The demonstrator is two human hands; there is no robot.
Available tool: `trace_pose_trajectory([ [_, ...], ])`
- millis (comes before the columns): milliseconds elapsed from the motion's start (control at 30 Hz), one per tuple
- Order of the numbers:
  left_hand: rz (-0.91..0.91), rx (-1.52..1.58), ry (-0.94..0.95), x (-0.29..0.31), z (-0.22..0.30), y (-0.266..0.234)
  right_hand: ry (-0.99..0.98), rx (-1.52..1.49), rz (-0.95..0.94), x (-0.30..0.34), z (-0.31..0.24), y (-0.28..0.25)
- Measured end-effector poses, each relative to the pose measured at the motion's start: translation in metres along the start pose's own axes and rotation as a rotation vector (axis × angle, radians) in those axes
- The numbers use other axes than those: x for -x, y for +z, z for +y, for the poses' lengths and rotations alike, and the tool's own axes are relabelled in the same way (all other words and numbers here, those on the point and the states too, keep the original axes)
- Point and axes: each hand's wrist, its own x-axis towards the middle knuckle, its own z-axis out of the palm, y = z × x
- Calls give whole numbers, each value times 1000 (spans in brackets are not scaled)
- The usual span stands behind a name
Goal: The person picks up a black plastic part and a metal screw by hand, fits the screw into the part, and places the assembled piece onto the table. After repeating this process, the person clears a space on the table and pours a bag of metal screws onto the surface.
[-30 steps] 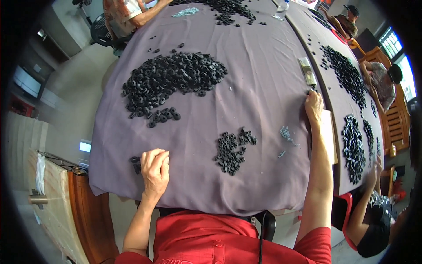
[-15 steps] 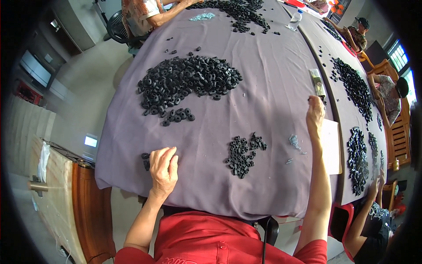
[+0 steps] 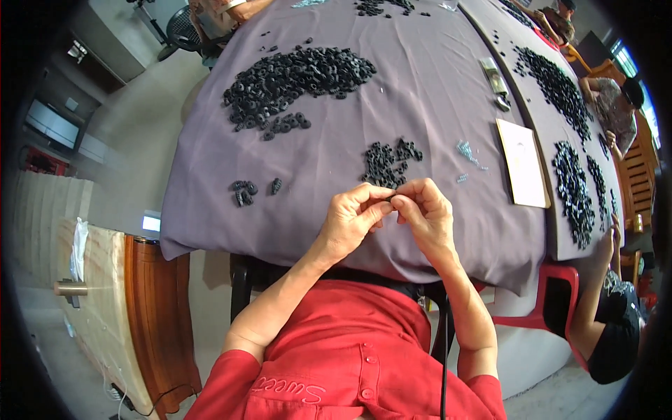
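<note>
My left hand (image 3: pixel 353 218) and my right hand (image 3: pixel 429 218) meet over the near part of the cloth. Both are closed in a pinch, fingertip to fingertip, on a small black part (image 3: pixel 391 199); most of it is hidden by the fingers. Just beyond them lies a pile of small black pieces (image 3: pixel 382 166). To its right are thin, pale metal springs (image 3: pixel 467 151). A few black ribbed pieces (image 3: pixel 243 190) sit left of my left hand, with a single one (image 3: pixel 276 186) beside them. Farther off spreads a big heap of black ring-shaped parts (image 3: pixel 297 82).
A pale flat board (image 3: pixel 523 164) lies at the right, below a clear packet (image 3: pixel 493 75) and a small dark item (image 3: pixel 502 103). Beyond the seam, another table holds more black heaps (image 3: pixel 572 199). Co-workers sit along the right and far left. A red chair (image 3: pixel 544 297) stands near right.
My left hand has come right from the black pieces, and my right hand has come back left from near the packet. They now meet on a small black part. The view has shifted.
</note>
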Motion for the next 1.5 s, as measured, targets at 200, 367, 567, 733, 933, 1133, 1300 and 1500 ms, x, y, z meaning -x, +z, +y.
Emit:
trace_pose_trajectory([
  [200,3,70,-50,13,12,4,113,-477,29,18,7,0],
  [367,-2,-3,-50,21,14,2,73,-372,2,31,8,2],
  [567,12,-118,35,23,13,15,-18,-119,28,33,14,1],
  [733,41,-219,70,22,6,15,-50,-54,46,33,11,1],
  [933,86,-276,84,26,11,22,-133,-53,52,32,15,1],
  [1133,76,-278,34,29,17,21,-38,-245,22,32,14,3],
  [1300,200,-720,392,27,27,28,144,-654,-78,34,21,7],
  [1500,217,-557,307,25,25,21,249,-804,-48,33,21,8],
])
